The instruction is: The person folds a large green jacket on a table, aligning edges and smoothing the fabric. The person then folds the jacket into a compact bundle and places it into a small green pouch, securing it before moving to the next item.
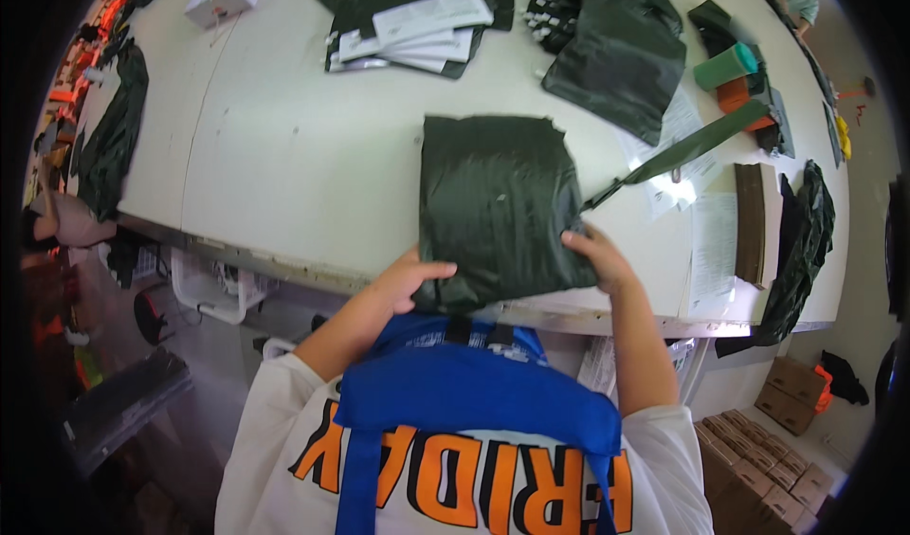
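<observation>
A folded bundle of shiny dark green fabric [498, 203] lies flat at the near edge of the table, its lower end reaching the edge. My left hand [415, 277] grips its near left corner, thumb on top and the other fingers partly hidden. On the opposite side, my right hand [599, 256] holds the right edge with the thumb over it; some fingers are out of sight beneath. Just beyond that hand, a narrow dark green strip [701, 146] with a thin cord end runs toward the far right, its tip close to the bundle.
White packets [431, 25] rest on dark green pieces at the back. More dark green fabric [626, 56] lies right of them, near a green roll [725, 66]. Printed sheets [713, 251] and a cardboard stack [755, 222] occupy the right. Cartons [758, 469] stand on the floor.
</observation>
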The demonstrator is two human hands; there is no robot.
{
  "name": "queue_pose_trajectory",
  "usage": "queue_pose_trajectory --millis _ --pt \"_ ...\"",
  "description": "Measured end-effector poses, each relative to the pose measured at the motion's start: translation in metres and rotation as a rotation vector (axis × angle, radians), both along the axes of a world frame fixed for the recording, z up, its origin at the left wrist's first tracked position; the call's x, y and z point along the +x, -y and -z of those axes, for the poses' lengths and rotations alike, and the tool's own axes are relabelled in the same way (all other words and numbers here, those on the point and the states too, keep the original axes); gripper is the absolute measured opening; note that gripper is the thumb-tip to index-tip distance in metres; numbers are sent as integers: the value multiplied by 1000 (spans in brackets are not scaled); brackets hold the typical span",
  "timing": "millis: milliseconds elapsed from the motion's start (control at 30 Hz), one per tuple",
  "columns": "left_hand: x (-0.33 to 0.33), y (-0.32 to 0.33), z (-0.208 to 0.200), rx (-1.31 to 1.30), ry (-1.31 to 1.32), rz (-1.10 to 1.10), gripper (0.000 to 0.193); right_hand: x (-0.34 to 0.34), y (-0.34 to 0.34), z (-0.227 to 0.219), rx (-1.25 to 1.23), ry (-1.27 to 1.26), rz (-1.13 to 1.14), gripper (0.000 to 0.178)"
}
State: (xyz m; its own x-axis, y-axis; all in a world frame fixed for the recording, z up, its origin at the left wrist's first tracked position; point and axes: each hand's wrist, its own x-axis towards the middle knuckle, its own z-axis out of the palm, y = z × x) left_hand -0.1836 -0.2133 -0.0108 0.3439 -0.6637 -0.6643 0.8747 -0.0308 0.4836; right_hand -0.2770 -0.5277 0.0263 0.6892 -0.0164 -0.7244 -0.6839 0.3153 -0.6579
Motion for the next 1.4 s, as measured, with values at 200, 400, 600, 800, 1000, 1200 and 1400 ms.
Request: queue_pose_trajectory --millis 200,400,600,800,1000,1200,1400 --pt "-26 -34 1 466 687 43 63 -44 -7 -24 -556 132 -135 85" --pt "-29 -34 -19 447 518 93 45 -57 -38 -39 -704 223 -139 99" --pt "-33 -37 -17 432 382 142 32 -55 -45 -24 -42 14 156 58" --pt "-42 -32 -13 222 375 -52 19 -75 -91 -4 505 137 210 54" --pt "-48 -32 12 -91 349 -346 18 -50 -133 4 542 -79 402 43" --pt "-48 -15 -16 -129 7 -501 26 -42 -147 8 692 -69 679 37" --pt "-50 -8 -4 233 222 -365 28 -51 -146 30 704 128 595 34"
